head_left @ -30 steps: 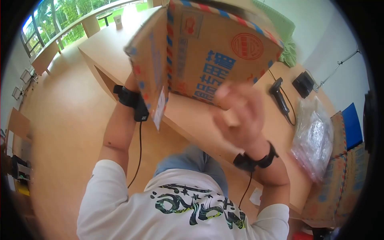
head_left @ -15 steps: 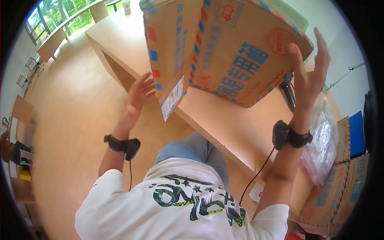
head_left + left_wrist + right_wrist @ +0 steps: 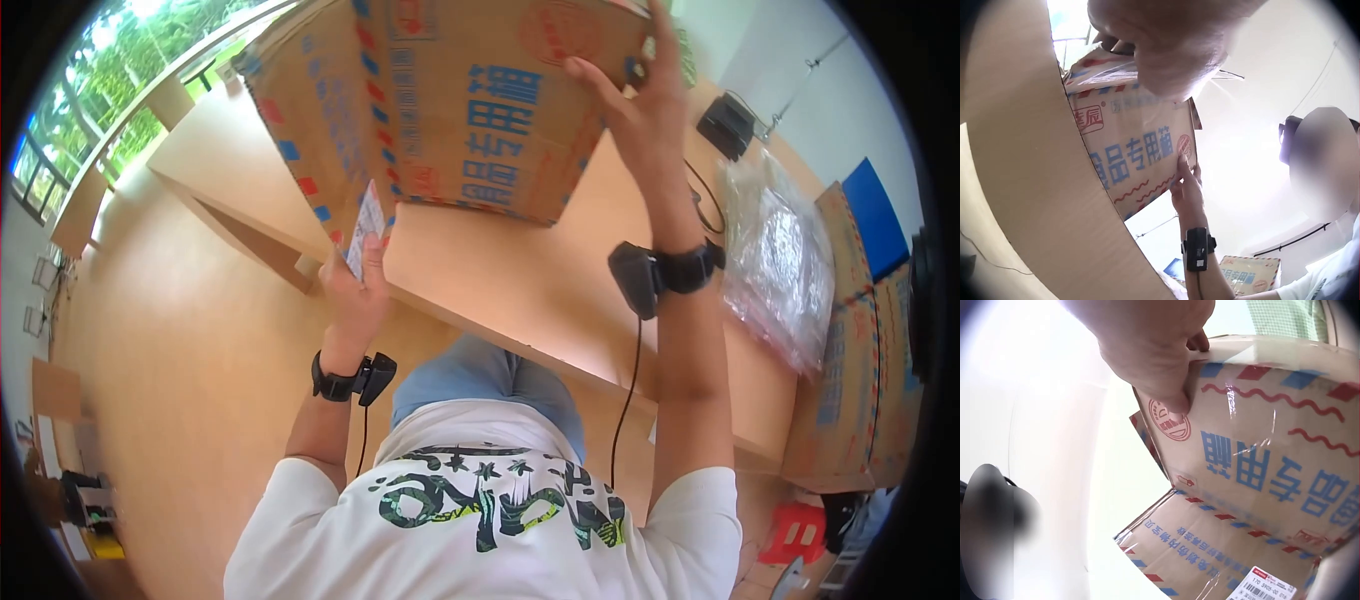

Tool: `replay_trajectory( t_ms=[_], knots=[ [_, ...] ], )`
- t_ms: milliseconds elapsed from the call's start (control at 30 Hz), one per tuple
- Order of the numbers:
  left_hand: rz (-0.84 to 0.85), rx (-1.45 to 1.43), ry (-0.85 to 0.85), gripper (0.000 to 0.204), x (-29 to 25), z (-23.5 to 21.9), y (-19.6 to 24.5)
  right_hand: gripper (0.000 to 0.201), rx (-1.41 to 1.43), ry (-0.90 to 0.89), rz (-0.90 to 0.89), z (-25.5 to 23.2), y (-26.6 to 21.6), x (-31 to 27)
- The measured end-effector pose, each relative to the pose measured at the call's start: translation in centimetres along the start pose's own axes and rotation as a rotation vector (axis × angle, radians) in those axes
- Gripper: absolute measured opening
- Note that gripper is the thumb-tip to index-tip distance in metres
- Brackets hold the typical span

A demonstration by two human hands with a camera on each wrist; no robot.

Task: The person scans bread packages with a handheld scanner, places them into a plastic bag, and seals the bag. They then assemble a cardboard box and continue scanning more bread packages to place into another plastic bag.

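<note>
A big brown cardboard box [image 3: 455,130] with red and blue airmail stripes and blue lettering stands tilted over the near part of the wooden table [image 3: 500,270]. One side panel or flap [image 3: 310,110] angles out to the left, with a white barcode label [image 3: 1263,584] near its lower corner. My left hand [image 3: 355,300] pinches that corner, its thumb over the label and the fingers behind. With my right hand [image 3: 650,130] I grip the box's right edge; in the right wrist view the thumb presses the printed face beside the round red stamp [image 3: 1169,422], fingers behind the edge.
Clear plastic wrapping [image 3: 780,260] lies on the table's right side, a black device [image 3: 727,125] beyond it. Similar boxes [image 3: 860,350] and a blue panel [image 3: 875,215] stand at far right. A red stool [image 3: 795,530] is at lower right; wooden floor [image 3: 200,330] stretches left.
My left hand has come from beside the flap onto its labelled corner. My right hand, earlier blurred before the box, now holds its right edge. The box sits farther left in the head view.
</note>
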State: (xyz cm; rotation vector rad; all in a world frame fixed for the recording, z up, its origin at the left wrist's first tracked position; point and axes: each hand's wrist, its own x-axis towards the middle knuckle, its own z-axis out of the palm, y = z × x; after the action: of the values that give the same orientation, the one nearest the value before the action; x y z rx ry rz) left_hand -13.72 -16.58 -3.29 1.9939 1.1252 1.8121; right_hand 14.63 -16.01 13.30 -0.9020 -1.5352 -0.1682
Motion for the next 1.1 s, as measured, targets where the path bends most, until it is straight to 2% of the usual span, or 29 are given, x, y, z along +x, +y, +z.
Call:
replay_trajectory(
  t_ms=[100, 200, 233, 267, 300, 333, 400, 433, 467, 500, 600, 667, 700, 733, 800, 833, 867, 933, 1000, 1033, 1100],
  knots=[
    [0.000, -0.077, 0.026, 0.032, 0.2, 0.2, 0.8, 0.092, 0.274, -0.020, 0.195, 1.6, 0.6, 0.3],
    [-0.003, -0.047, -0.004, 0.034, -1.1, 0.6, 0.6, 0.065, 0.250, 0.193, 0.091, 4.6, 5.2, 0.6],
    [-0.003, -0.018, -0.027, 0.034, -1.8, 0.7, 0.5, 0.059, 0.099, 0.076, 0.147, 5.0, 7.4, 0.7],
    [-0.100, 0.029, -0.142, 0.039, -2.6, 0.9, 1.4, 0.056, -0.049, -0.044, 0.200, 4.7, 9.9, 0.8],
    [-0.198, 0.076, -0.252, 0.045, -3.3, 1.5, 2.4, 0.054, -0.068, -0.169, 0.274, 4.3, 10.4, 0.9],
    [-0.118, 0.072, -0.289, 0.051, -3.4, 2.9, 3.4, 0.054, -0.094, -0.298, 0.343, 4.0, 10.9, 1.0],
    [0.073, 0.043, -0.377, 0.066, -2.5, 5.5, 6.0, 0.052, 0.105, -0.575, 0.530, 3.2, 8.8, 0.1],
    [0.186, 0.015, -0.426, 0.072, -1.7, 6.1, 7.4, 0.052, 0.144, -0.677, 0.568, 2.4, 8.5, -0.4],
    [0.152, -0.051, -0.713, 0.073, -1.5, 6.2, 7.6, 0.051, 0.165, -0.731, 0.592, 1.2, 8.6, -1.3],
    [0.200, -0.097, -0.795, 0.073, -0.7, 6.1, 8.2, 0.051, 0.171, -0.765, 0.609, -0.2, 8.9, -2.1],
    [0.294, -0.035, -0.654, 0.071, 0.1, 4.8, 7.7, 0.051, 0.088, -0.609, 0.617, -4.2, 11.6, -3.8],
    [0.278, -0.069, -0.476, 0.066, 1.3, 2.3, 5.9, 0.051, 0.162, -0.374, 0.688, -5.8, 12.9, -4.2],
    [0.286, -0.016, -0.300, 0.068, 2.3, 1.1, 4.6, 0.051, 0.213, -0.250, 0.710, -6.4, 13.3, -4.4],
    [0.293, 0.037, -0.125, 0.069, 3.7, -0.1, 3.1, 0.048, 0.408, -0.094, 0.893, -6.7, 12.6, -4.0],
    [0.217, 0.383, 0.128, 0.078, 6.7, -2.8, 0.3, 0.041, 0.235, 0.149, 0.753, -7.5, 11.2, -4.1],
    [0.198, 0.415, 0.190, 0.083, 8.6, -3.7, -1.1, 0.038, 0.147, 0.267, 0.682, -7.9, 10.5, -4.3],
    [0.177, 0.448, 0.247, 0.088, 10.5, -4.5, -2.7, 0.038, 0.104, 0.250, 0.547, -7.7, 9.6, -4.8],
    [0.075, 0.557, 0.240, 0.090, 13.6, -4.6, -6.9, 0.037, 0.016, 0.209, 0.284, -6.6, 7.3, -6.5],
    [-0.043, 0.493, 0.165, 0.091, 15.6, -4.0, -10.3, 0.054, -0.228, -0.093, 0.218, -3.7, 4.7, -7.9],
    [-0.095, 0.457, 0.128, 0.092, 16.3, -3.8, -11.4, 0.074, -0.440, -0.226, 0.158, -2.0, 3.1, -8.3],
    [-0.226, 0.360, -0.064, 0.083, 17.4, -3.9, -12.6, 0.098, -0.531, -0.416, 0.247, 0.7, 2.7, -9.1]
  ],
)
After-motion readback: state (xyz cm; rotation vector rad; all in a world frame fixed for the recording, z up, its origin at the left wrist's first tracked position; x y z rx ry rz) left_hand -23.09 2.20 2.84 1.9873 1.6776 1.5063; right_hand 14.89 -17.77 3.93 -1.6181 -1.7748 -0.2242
